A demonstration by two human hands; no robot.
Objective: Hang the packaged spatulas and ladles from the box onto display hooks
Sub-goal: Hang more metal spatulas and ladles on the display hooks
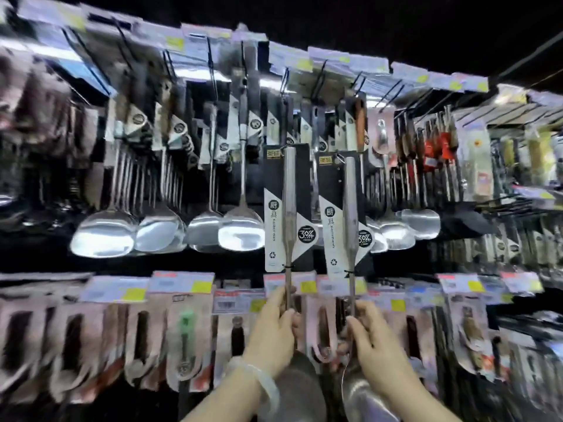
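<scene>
I hold up two packaged steel utensils in front of the display wall. My left hand grips the thin shaft of the left one, whose black-and-white card reaches up near the hooks. My right hand grips the shaft of the right one, a little lower. Both bowls hang below my hands, dark on the left, shiny on the right. Black display hooks stick out above, loaded with hanging spatulas. The box is out of view.
Rows of carded utensils fill the wall. Price tags line the rail between the upper and lower rows. Pink-carded tools hang below. More hooks with packaged goods run off to the right. The view is blurred at the edges.
</scene>
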